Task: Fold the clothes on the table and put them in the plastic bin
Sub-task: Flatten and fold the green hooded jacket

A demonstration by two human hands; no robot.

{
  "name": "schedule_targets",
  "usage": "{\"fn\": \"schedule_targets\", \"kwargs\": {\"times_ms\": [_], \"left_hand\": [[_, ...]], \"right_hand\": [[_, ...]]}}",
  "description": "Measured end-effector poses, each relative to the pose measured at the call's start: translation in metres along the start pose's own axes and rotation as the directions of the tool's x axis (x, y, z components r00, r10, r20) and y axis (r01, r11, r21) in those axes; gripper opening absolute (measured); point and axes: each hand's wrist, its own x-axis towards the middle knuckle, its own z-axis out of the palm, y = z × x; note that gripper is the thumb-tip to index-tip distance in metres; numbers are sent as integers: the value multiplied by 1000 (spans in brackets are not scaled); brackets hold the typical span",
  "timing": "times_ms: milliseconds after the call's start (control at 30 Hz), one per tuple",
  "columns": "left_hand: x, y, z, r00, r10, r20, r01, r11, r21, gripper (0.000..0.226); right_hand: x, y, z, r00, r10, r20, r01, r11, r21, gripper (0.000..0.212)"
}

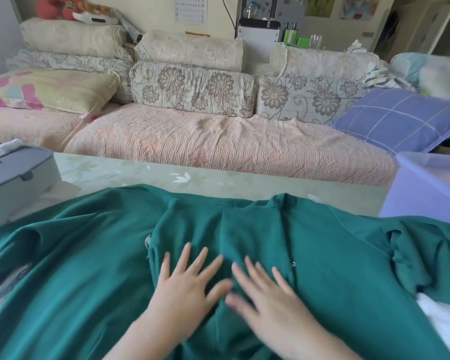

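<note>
Green garment (89,255): spread flat across the near bench (140,172), sleeves out left and right, apparently laid out for folding.
Left hand (185,284), right hand (265,294): side by side on its middle, grip apart, fingers straight, likely smoothing creases.
Plastic bin (431,188): far right, just beside the right sleeve.

Both hands (187,284) (265,294) flat, fingers spread

Surface: table (218,180), pale top, floral pattern.
Centre: green garment (322,242), spread out, creased.
Left: grey case (13,172), lid closed.
Right: lilac plastic bin (431,188); white cloth (442,320) nearer.
</note>
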Motion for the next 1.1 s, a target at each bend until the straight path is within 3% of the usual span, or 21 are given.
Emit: {"fn": "schedule_targets", "kwargs": {"times_ms": [67, 133, 200, 267, 300, 367, 433, 500, 567, 633, 700, 767, 833, 900, 1000, 1033, 1100], "left_hand": [[-15, -2, 17, 997, -19, 73, 19, 1000, -8, 78], [-18, -3, 19, 993, -1, 120, 1, 1000, -3, 69], [-20, -7, 15, 995, 57, 83, -65, 993, 98, 79], [-24, -2, 6, 991, 106, 76, -117, 980, 158, 90], [-24, 4, -5, 989, 110, 94, -125, 976, 175, 85], [-23, 21, -26, 999, 25, 31, -28, 996, 89, 53], [-19, 42, -44, 995, -87, 54, 95, 978, -186, 49], [-18, 55, -43, 998, -59, -36, 45, 951, -306, 75], [-32, 73, -33, 1000, -10, 24, 15, 972, -233, 101], [-46, 80, -7, 983, 21, 184, 8, 988, -157, 84], [-51, 78, 13, 994, -5, 114, 24, 987, -162, 69], [-46, 74, 18, 997, -30, 65, 45, 969, -242, 68], [-43, 72, 11, 999, -45, -25, 39, 977, -208, 67], [-44, 76, 17, 998, 6, -57, -13, 992, -128, 67], [-45, 70, 27, 996, -7, -92, 2, 998, -57, 64], [-44, 69, 26, 996, -30, -90, 22, 996, -86, 63], [-44, 67, 19, 999, -43, 7, 44, 985, -166, 56]], "right_hand": [[-13, -7, 13, 992, 99, 84, -88, 988, -126, 75], [-14, -8, 6, 992, 115, 44, -109, 987, -119, 77], [-13, -11, 0, 999, 43, 32, -40, 994, -103, 90], [-16, -12, -5, 993, 61, 96, -56, 997, -53, 94], [-20, -14, -11, 991, 71, 112, -71, 997, -6, 91], [-29, -13, -28, 990, 72, 118, -87, 988, 128, 73], [-41, -3, -56, 996, 78, -53, -68, 984, 166, 57], [-55, 17, -85, 954, 93, -284, -63, 992, 113, 47], [-76, 40, -115, 886, 161, -434, -145, 987, 71, 41], [-96, 62, -139, 819, 273, -504, -284, 957, 58, 38], [-111, 80, -156, 776, 434, -457, -462, 885, 56, 40], [-121, 90, -164, 733, 605, -312, -575, 795, 192, 44], [-124, 96, -165, 721, 675, -155, -561, 701, 439, 49], [-121, 102, -161, 713, 700, -47, -475, 530, 702, 50], [-113, 107, -154, 644, 763, -55, -280, 302, 911, 41], [-110, 108, -155, 612, 784, -102, -230, 301, 926, 37], [-106, 104, -165, 577, 777, -252, -145, 401, 905, 31]]}}
